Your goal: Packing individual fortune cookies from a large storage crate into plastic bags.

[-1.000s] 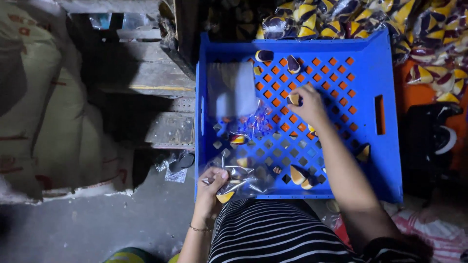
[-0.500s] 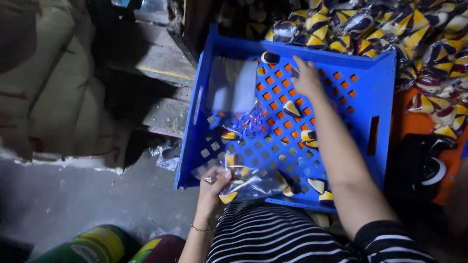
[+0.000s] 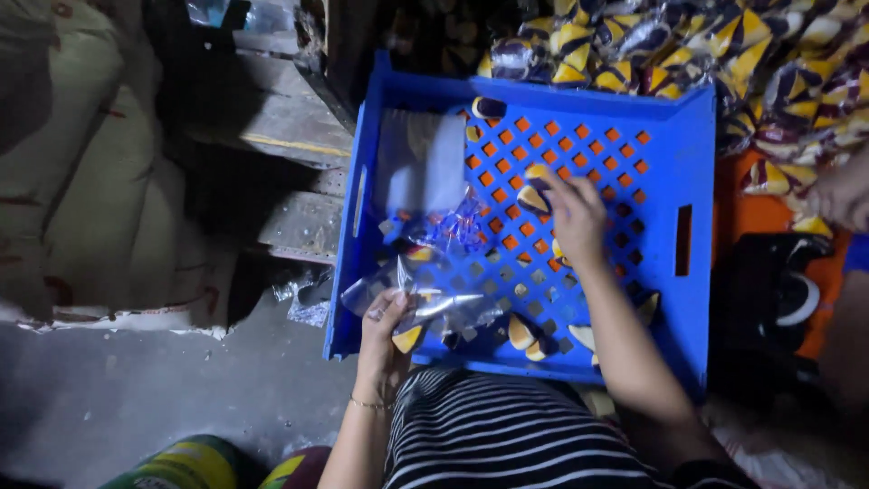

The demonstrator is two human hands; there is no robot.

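Note:
A blue plastic crate with a perforated floor rests on my lap. My left hand grips a clear plastic bag at the crate's near left edge; a yellow and dark wedge-shaped snack shows at the bag's bottom. My right hand reaches over the middle of the crate floor, its fingers closed around a yellow wedge snack. Several more loose wedges lie along the crate's near side, and one sits at the far edge. A stack of clear bags lies in the crate's far left corner.
Heaped filled packets of the same snacks lie beyond and right of the crate. Another person's hand is at the right edge. Stuffed sacks stand left, wooden steps behind the crate, and concrete floor lower left.
My right hand has drawn back from the crate's far side toward its middle, now with a wedge in its fingers. The left hand keeps holding the bag. The camera has shifted.

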